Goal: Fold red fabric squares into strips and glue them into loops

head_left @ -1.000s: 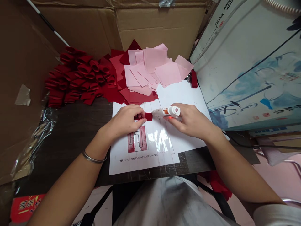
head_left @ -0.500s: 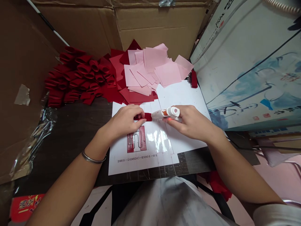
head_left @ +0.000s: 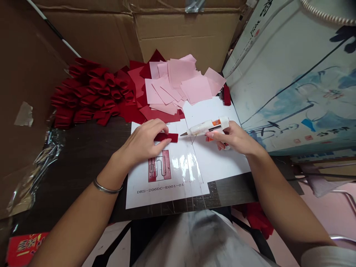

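My left hand presses a small folded dark red cloth strip down on a white printed sheet; the fingers are closed over it. My right hand grips a white glue gun. Its nozzle points left, a short gap from the strip's right end. The sheet carries a red diagram and a printed code, under glossy tape.
Behind the sheet lie several pink paper squares on red squares. A heap of rolled red strips sits at the back left. Cardboard walls close the back and left; a painted board stands on the right. A red clip lies nearby.
My right hand has drawn the glue gun back to the right and turned it sideways, away from the strip. My left hand keeps holding the strip in place.
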A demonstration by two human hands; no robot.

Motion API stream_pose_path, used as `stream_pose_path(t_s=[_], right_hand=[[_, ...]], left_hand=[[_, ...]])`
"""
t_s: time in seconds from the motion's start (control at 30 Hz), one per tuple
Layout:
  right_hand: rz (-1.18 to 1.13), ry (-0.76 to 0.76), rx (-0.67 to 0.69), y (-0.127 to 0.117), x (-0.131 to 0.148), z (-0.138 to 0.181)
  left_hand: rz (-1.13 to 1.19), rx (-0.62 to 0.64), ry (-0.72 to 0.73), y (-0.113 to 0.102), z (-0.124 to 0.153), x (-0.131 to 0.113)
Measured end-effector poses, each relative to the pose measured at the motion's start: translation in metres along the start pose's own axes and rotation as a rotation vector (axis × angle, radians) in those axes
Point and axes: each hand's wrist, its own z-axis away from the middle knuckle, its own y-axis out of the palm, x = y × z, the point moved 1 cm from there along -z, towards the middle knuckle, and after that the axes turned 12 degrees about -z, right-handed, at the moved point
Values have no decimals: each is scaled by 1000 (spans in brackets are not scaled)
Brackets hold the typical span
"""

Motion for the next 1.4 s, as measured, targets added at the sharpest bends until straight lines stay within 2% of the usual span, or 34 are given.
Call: stream_pose_path(t_s=[0.13, 0.3, 0.43, 0.53, 0.67, 0.73, 0.8, 0.83, 0.9, 0.97, 1.0, 1.03, 1.1, 1.13, 1.2, 1.27, 1.4], right_hand=[[-25, -44, -46, -5, -5, -1], [-52, -77, -268, -4, -8, -6], [13, -171, -427, -5, -14, -13], [80, -251, -497, -8, -21, -17], [157, -153, -554, -13, -28, -18], [179, -91, -540, -15, -28, -17], [205, -95, -529, -16, -27, -16], [236, -136, -555, -16, -25, -15], [333, -324, -707, -15, -19, -11], [421, -626, -877, -8, -12, -6], [440, -783, -901, -3, -8, -3], [443, -918, -858, 4, -5, -1], [419, -1059, -587, 20, -1, 0], [409, -1074, -430, 28, 0, 0], [396, -1068, -261, 41, 2, -2], [362, -1060, -184, 48, 2, -3], [306, -1044, -129, 50, 0, -4]], left_hand=[[-42, 61, -15, 2, 1, 3], [-63, 127, -39, 6, 4, 9], [-26, 58, -23, 9, 4, 10], [48, -19, -35, 9, 3, 6], [165, -100, -48, 6, 1, -3], [211, -112, -36, 5, 0, -7], [251, -122, -22, 4, 0, -10], [270, -126, -13, 4, 0, -11], [303, -136, 13, 4, 0, -12], [330, -149, 41, 4, 0, -13], [342, -156, 53, 4, -1, -14], [352, -163, 68, 4, -1, -14], [365, -176, 111, 4, -2, -16], [367, -179, 142, 4, -2, -17], [366, -184, 209, 4, -3, -18], [362, -197, 255, 4, -2, -19], [336, -203, 281, 3, -1, -19]])
